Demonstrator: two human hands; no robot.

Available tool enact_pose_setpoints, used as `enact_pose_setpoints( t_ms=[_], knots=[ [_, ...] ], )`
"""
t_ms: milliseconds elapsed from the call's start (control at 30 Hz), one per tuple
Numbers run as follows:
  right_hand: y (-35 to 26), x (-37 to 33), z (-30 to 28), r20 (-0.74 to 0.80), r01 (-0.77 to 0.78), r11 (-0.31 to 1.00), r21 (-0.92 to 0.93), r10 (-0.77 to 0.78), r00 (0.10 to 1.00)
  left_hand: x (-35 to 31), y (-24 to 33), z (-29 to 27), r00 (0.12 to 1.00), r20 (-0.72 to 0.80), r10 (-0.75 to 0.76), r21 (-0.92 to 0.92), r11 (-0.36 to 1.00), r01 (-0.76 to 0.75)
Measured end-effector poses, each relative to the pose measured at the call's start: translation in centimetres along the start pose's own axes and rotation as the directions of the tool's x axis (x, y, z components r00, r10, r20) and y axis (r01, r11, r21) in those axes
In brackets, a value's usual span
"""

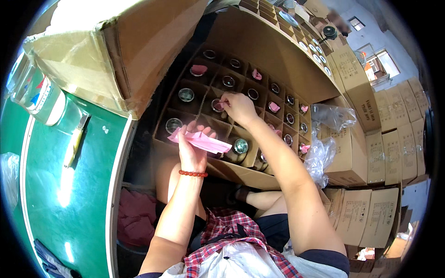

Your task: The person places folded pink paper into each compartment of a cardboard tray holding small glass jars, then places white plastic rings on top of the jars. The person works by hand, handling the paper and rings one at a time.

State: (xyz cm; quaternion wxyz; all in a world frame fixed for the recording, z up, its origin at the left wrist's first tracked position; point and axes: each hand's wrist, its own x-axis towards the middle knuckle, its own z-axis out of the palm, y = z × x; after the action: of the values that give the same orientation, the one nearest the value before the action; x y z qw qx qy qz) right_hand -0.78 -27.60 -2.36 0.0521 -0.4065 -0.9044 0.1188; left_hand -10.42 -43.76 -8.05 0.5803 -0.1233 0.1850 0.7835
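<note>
My left hand, palm up with a red bead bracelet at the wrist, holds a few thin sheets of pink paper. To its right, my right hand reaches down into a cardboard box with dividers. Its fingers pinch at a glass that has pink paper in its mouth. Round glasses stand in the other cells, such as a greenish glass and a clear glass. Crumpled pink paper also shows in several others. My right fingertips are partly hidden.
On my left is a green table with a yellow utility knife, a clear plastic container and dark blue gloves. A large carton overhangs it. Clear plastic bags and stacked cartons stand right. A striped sleeve shows far off.
</note>
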Motion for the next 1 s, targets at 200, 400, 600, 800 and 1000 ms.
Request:
enact_pose_setpoints(
  t_ms=[200,400,600,800,1000],
  knots=[
    [1.4,0.6,3.8,-0.069,0.012,0.997,0.073,-0.007,0.998,-0.2,-1.2,1.3,0.999,0.017,-0.030,0.001,1.000,0.030],
    [-4.3,-6.1,-0.7,0.086,-0.091,0.699,0.709,0.042,0.995,0.5,-1.3,0.3,0.998,-0.043,0.052,0.007,0.999,-0.052],
    [-3.9,-13.8,5.0,0.022,-0.070,0.516,0.854,0.099,0.995,-0.2,-3.2,0.5,0.996,0.014,0.090,0.156,0.984,-0.091],
    [-5.1,-16.0,1.2,-0.179,-0.057,0.760,0.648,0.225,0.958,-1.7,-3.3,0.3,0.993,0.103,0.059,0.277,0.957,-0.086],
    [-0.5,-17.0,-2.0,-0.373,-0.020,0.964,0.264,0.121,0.920,-2.0,-1.6,1.0,0.997,0.001,0.082,0.297,0.952,-0.079]
  ],
)
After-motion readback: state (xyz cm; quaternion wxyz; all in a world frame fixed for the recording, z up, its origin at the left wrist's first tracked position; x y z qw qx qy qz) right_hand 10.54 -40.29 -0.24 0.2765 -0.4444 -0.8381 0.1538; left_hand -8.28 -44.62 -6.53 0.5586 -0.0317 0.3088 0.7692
